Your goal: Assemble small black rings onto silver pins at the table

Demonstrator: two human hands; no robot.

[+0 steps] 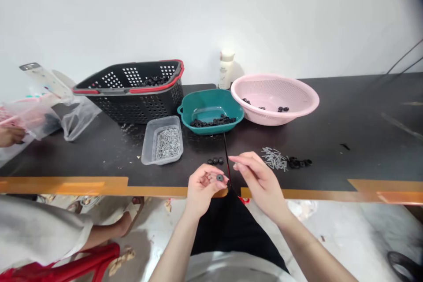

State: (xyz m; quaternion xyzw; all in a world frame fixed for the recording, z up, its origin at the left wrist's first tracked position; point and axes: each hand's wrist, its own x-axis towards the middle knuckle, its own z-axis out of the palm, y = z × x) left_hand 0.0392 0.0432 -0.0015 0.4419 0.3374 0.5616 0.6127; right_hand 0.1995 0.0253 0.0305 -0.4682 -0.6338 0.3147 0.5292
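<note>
My left hand (pixel 205 186) pinches a small round black part with a hole in its middle (pixel 220 177), just over the table's front edge. Beside it, my right hand (pixel 258 179) has thumb and forefinger pressed together; what lies between them, if anything, is too small to make out. A short row of round black pieces (pixel 215 161) lies on the table beyond my hands. To the right of my right hand are a loose pile of thin metal pins (pixel 275 159) and a cluster of black pieces (pixel 299 162).
A clear tub of metal pins (pixel 145 150), a teal basin (pixel 206 97) and a pink colander (pixel 307 92) hold small parts. Behind stand a black basket (pixel 132 108) and a white bottle (pixel 226 70). Another person's hand (pixel 11 136) is at far left, near plastic bags (pixel 77 119).
</note>
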